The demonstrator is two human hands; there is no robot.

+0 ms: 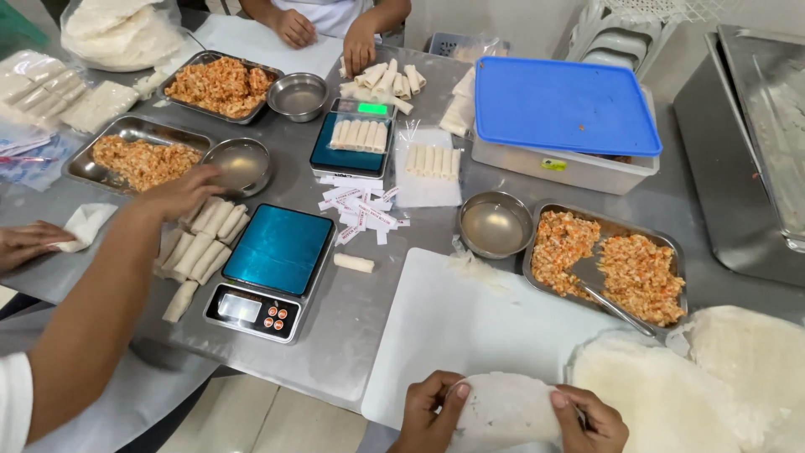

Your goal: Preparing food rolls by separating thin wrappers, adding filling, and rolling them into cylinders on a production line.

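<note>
Peeling one wrapper free, both hands at the near edge of the tabletop [352, 335].

My left hand [429, 413] pinches the left edge of the round white wrapper [503, 409], thumb on top, grip closed on it; my right hand [589, 417] pinches the right edge likewise. The wrapper hangs just below the white board [470, 327], beside the wrapper stack [662, 394]. I judge it best to pull evenly, keep the sheet flat, and lay it centred on the board, with the filling tray [605, 262] near.

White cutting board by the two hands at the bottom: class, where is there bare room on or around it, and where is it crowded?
The white board is bare between the wrapper and the steel bowl. Bare steel lies between board and scale. Crowded: paper slips and filling tray.
</note>
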